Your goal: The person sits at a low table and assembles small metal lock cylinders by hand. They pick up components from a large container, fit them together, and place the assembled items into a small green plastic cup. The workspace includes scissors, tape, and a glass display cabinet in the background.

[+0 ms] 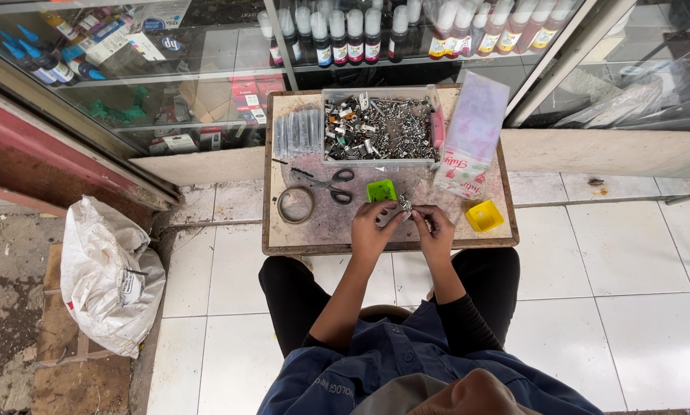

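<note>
Both hands, left hand (373, 230) and right hand (435, 228), pinch a small metal part (403, 206) together above the wooden table (314, 230), near a green tray (382, 190).

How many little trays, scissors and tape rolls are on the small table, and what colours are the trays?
Green tray: 1
Yellow tray: 1
Scissors: 1
Tape roll: 1
Clear bin of metal parts: 1
Total: 5
</note>
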